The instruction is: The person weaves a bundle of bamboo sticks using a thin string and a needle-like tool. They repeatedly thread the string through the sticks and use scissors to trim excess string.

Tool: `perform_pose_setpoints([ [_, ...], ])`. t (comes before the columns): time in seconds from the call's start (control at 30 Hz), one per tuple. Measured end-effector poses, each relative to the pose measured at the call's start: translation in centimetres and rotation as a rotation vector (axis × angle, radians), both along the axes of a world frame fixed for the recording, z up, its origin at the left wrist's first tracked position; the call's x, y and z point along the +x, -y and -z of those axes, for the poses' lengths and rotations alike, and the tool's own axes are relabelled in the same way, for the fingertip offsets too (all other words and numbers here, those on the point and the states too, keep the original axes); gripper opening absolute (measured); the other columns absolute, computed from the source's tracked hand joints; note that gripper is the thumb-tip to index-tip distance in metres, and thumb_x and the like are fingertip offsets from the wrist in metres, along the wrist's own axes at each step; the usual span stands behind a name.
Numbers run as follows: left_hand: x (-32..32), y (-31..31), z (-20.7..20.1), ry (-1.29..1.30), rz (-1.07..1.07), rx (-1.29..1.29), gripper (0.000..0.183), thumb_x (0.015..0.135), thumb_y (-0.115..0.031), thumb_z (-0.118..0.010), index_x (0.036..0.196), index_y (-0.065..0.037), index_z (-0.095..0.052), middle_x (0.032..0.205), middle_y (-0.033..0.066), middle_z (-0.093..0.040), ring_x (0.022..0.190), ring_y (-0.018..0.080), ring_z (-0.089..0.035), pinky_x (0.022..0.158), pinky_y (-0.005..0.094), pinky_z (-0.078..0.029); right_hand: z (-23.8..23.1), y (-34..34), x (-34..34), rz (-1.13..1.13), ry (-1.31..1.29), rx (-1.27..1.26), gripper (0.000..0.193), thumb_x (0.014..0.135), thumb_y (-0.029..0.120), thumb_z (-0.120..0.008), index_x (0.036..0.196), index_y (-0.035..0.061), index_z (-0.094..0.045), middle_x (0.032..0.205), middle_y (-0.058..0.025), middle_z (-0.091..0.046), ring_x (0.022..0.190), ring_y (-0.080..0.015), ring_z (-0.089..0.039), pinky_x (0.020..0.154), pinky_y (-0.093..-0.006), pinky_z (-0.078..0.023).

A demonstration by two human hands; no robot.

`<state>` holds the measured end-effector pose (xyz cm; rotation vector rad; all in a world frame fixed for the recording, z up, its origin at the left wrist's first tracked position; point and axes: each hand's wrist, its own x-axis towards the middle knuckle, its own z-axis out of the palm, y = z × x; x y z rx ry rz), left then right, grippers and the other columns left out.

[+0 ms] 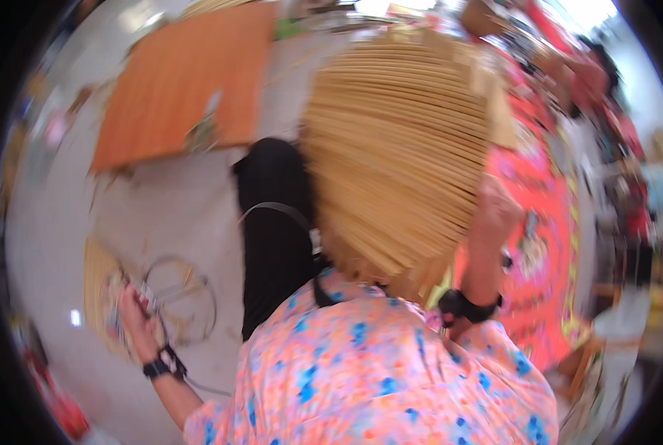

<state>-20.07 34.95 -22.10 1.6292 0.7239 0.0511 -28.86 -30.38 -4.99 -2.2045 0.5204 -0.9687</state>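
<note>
A large, ribbed, tan palm-leaf or straw piece [398, 156], made of many narrow strips side by side, stands across my lap. My right hand [498, 206] is closed at its right edge, with the fingertips partly hidden and blurred. Low on the left, my left hand [135, 315] reaches down beside my seat. It closes on a bundle of tan strips [97, 278] with a colourful patterned part near the fingers. Motion smears the detail there. Both wrists wear black bands.
An orange-brown board [190, 81] lies on the pale floor ahead to the left. A thin round hoop or wire ring [211, 300] rests near my left leg. To the right spreads a red patterned mat [546, 297]. Another person [583, 74] sits at the far right.
</note>
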Motion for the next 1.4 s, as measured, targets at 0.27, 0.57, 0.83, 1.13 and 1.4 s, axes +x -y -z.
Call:
perform_pose_setpoints([
  [0.27, 5.5, 32.2, -12.1, 0.541, 0.988, -0.203, 0.016, 0.083, 0.0, -0.057, 0.098, -0.002, -0.061, 0.124, 0.012, -0.054, 0.105, 0.0189, -0.056, 0.085, 0.0314, -0.048, 0.0, -1.7, 0.7, -0.002, 0.053, 0.037, 0.032, 0.096, 0.013, -0.058, 0.069, -0.0046, -0.054, 0.057, -0.0123, -0.043, 0.05, -0.0182, -0.04, 0.05, -0.0362, -0.035],
  [0.57, 2.6, 46.9, -12.6, 1.158, 1.315, 0.21, 0.011, 0.07, -0.001, -0.071, 0.079, -0.001, -0.064, 0.121, 0.0201, -0.049, 0.104, 0.035, -0.056, 0.09, 0.0412, -0.05, -0.6, -1.8, 0.5, -0.01, 0.007, 0.05, 0.033, 0.098, 0.014, -0.056, 0.07, -0.0039, -0.052, 0.058, -0.0117, -0.042, 0.052, -0.0186, -0.04, 0.051, -0.036, -0.035],
  [0.83, 1.8, 48.7, -13.0, 1.23, 1.269, 0.24, 0.017, 0.066, -0.009, -0.075, 0.078, -0.004, -0.064, 0.12, 0.0204, -0.053, 0.104, 0.0384, -0.055, 0.088, 0.0442, -0.05, -0.1, -1.4, 0.4, -0.041, 0.013, 0.064, 0.035, 0.1, 0.017, -0.054, 0.073, -0.0041, -0.053, 0.06, -0.0127, -0.043, 0.055, -0.02, -0.041, 0.052, -0.0361, -0.036],
  [1.13, 1.3, 49.4, -12.9, 1.282, 1.214, 0.281, 0.017, 0.066, -0.002, -0.073, 0.077, -0.003, -0.061, 0.115, 0.019, -0.054, 0.095, 0.0348, -0.062, 0.079, 0.0407, -0.056, -0.4, -1.9, 0.3, -0.053, 0.032, 0.033, 0.034, 0.101, 0.017, -0.054, 0.073, -0.003, -0.054, 0.062, -0.0135, -0.045, 0.054, -0.0227, -0.044, 0.053, -0.0366, -0.038],
  [1.4, 1.1, 48.3, -12.7, 1.249, 1.25, 0.241, 0.018, 0.063, 0.006, -0.073, 0.071, 0.0, -0.057, 0.114, 0.0206, -0.05, 0.075, 0.0281, -0.061, 0.061, 0.0338, -0.051, -1.0, -3.2, 0.2, -0.001, -0.001, -0.054, 0.029, 0.1, 0.018, -0.057, 0.079, -0.0022, -0.06, 0.067, -0.0174, -0.055, 0.057, -0.0344, -0.052, 0.054, -0.0398, -0.042],
])
